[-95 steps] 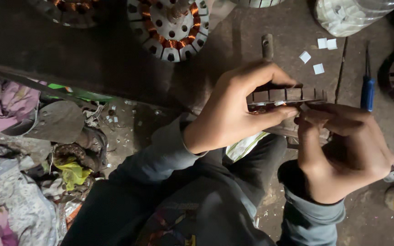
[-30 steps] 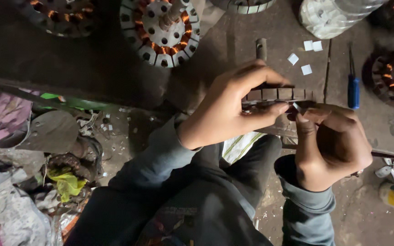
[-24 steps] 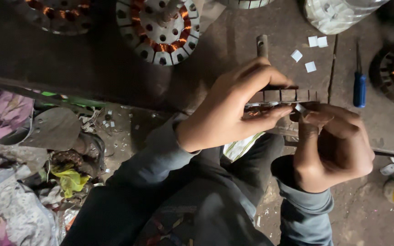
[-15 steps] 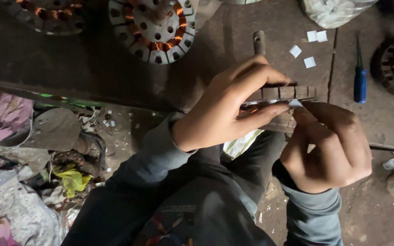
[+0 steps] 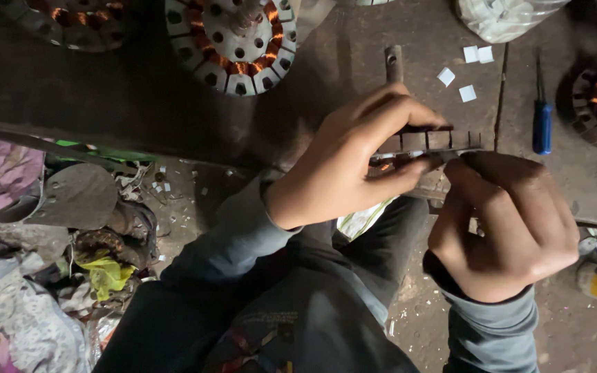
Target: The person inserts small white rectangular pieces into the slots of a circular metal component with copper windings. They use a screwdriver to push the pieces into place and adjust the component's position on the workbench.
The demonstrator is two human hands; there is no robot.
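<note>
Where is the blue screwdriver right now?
The blue screwdriver lies on the dark work surface at the upper right of the head view, just right of three small white paper squares and above the right hand.

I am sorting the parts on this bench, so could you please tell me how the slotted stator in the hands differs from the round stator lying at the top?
The held stator is gripped edge-on between the left hand and right hand, while the round stator lies flat and untouched. Only a slotted rim of the held one shows; the round one shows its full face. Orange copper windings are plain in the round one, barely visible in the held one. Both have evenly spaced slots.
</note>
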